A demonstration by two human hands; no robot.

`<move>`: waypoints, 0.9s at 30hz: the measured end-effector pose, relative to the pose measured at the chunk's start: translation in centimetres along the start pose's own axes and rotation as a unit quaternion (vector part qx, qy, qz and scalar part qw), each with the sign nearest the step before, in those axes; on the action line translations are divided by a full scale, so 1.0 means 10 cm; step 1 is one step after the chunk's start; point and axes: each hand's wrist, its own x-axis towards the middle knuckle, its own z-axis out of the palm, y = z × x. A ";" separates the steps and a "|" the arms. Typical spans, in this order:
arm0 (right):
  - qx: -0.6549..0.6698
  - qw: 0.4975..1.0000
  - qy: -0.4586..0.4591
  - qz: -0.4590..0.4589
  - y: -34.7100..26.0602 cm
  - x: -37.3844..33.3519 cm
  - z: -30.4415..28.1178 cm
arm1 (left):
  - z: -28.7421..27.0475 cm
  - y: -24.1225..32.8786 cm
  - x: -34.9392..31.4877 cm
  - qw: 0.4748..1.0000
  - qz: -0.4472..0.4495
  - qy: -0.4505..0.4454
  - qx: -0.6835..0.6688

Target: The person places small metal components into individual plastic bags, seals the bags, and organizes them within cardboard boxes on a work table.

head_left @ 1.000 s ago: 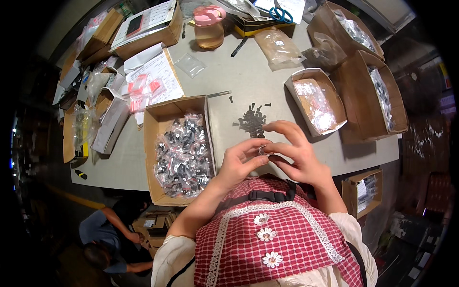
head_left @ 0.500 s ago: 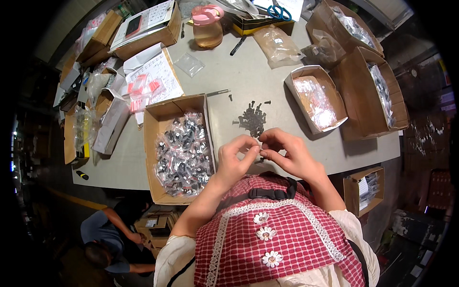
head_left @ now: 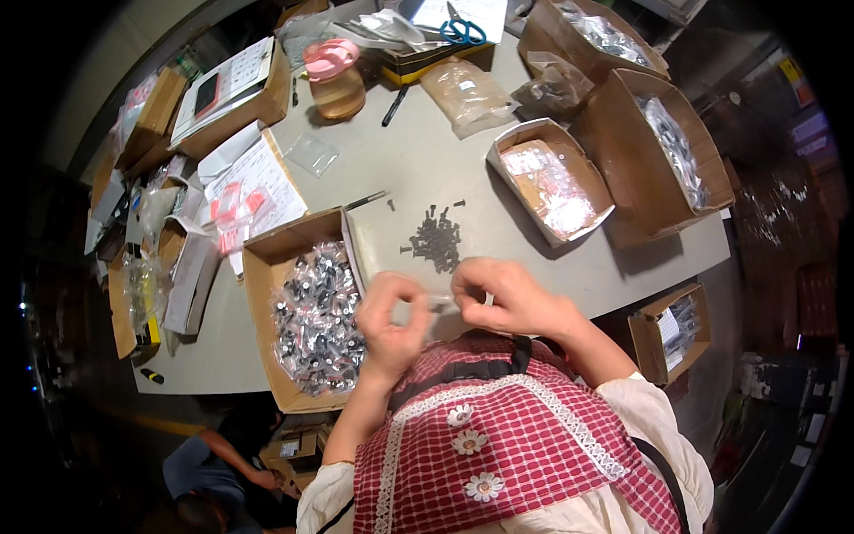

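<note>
A: Grip, quick?
B: R hand (head_left: 503,298): thumb + index pinched together, edge of small clear bag (head_left: 440,304) at tips, looks gripped. L hand (head_left: 391,325): thumb + fingers curled in a near-closed ring, but blurred; can't tell if it has the bag's other end.

A: Bag loc?
B: Near side of screw pile (head_left: 436,242), btwn both hands. Blurry too, can't make out contents.

A: Pile itself?
B: Dark screws heaped on table (head_left: 409,160), pointing all ways. Couple of strays: one loose screw (head_left: 390,206) far-left of it, another far-right, just beside.

A: L of pile?
B: Open carton (head_left: 265,267), near-left, w/ lots of bagged parts (head_left: 320,325), mostly black. Pen (head_left: 366,200) far-left. Flat bag (head_left: 313,155) + papers (head_left: 267,173) further out, same dir.

A: R of pile?
B: Small box (head_left: 511,191) w/ clear pkts (head_left: 551,182), then big box (head_left: 623,169) past it w/ more bagged stuff.

A: Far side?
B: Marker (head_left: 394,106), then pink-lid jug (head_left: 336,89) more to L. Blue-handled scissors (head_left: 463,32) well beyond. Tan bag (head_left: 467,96) btwn scissors and pile, approx.

A: Anyone else?
B: Co-worker (head_left: 196,463), partly in view, near-left of pile, well apart.
</note>
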 end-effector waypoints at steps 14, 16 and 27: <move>-0.406 0.875 0.164 0.207 2.42 0.42 -0.92 | -0.57 -0.09 0.17 0.986 -0.069 0.151 -0.034; -0.399 0.879 0.118 0.233 2.44 0.45 -0.95 | -0.50 -0.12 0.10 0.985 -0.101 0.129 -0.054; 0.243 0.924 0.273 0.109 1.52 -0.14 -0.74 | -0.19 -0.08 0.09 0.981 -0.195 0.001 0.009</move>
